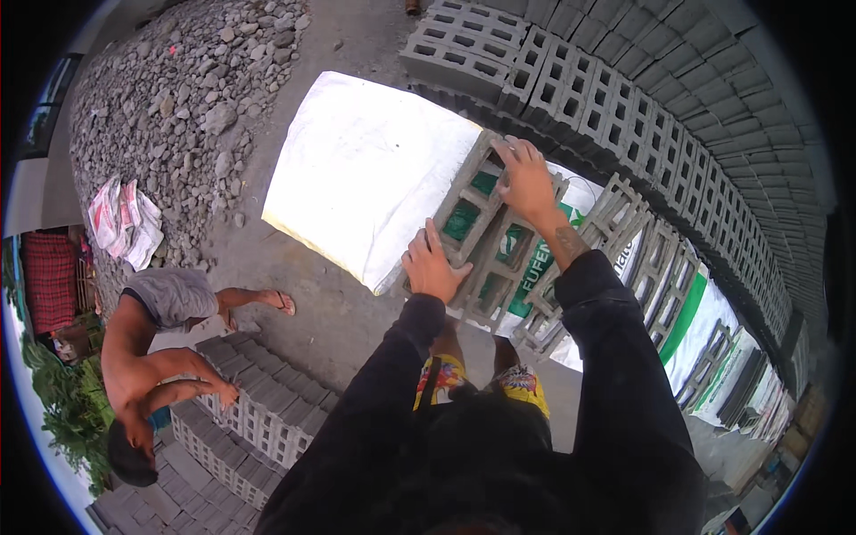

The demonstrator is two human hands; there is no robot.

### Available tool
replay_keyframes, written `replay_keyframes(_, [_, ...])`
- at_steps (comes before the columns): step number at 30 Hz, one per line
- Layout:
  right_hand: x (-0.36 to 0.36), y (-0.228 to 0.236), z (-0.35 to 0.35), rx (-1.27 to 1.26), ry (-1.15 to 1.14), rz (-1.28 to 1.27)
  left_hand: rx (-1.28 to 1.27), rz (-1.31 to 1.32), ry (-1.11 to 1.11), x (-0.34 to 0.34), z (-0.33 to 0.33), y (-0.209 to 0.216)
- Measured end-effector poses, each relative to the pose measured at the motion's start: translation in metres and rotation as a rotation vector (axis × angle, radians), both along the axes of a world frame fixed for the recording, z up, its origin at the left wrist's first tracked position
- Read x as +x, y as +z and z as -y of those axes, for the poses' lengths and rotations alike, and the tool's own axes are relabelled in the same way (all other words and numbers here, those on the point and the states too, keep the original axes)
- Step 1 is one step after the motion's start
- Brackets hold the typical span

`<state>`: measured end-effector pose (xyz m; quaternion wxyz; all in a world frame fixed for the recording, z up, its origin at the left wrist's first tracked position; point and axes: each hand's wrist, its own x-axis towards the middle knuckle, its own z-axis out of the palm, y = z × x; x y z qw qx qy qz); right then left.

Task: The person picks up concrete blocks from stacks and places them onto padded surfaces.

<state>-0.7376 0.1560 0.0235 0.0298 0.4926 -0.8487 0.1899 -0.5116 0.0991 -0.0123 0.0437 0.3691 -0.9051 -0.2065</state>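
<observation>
I hold a grey hollow concrete block (474,218) over a white sack sheet (366,169) spread on the ground. My left hand (432,266) grips the block's near end. My right hand (526,181) grips its far end. Green shows through the block's cavities. More hollow blocks (624,232) lie flat in a row to the right of it, touching one another. Both my sleeves are black.
Stacked hollow blocks (624,98) form a long wall at the top right. A gravel heap (169,98) fills the top left. Another person (152,348) bends over a low block stack (250,406) at the lower left. Crumpled sacks (125,223) lie by the gravel.
</observation>
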Motion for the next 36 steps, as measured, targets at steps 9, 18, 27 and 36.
replay_keyframes(9, [-0.06,-0.033,0.072,0.297,0.778,-0.284,0.058,-0.027,0.024,0.002,0.003,0.002])
replay_keyframes(18, [-0.072,-0.031,0.084,0.567,0.883,-0.272,0.104,-0.02,0.04,0.003,0.005,0.004])
replay_keyframes(27, [-0.068,-0.03,0.077,0.421,0.828,-0.242,0.072,-0.029,0.049,0.0,-0.001,0.001])
replay_keyframes(36, [-0.044,-0.021,0.048,0.262,0.493,-0.213,-0.061,-0.045,0.051,-0.001,-0.008,0.002])
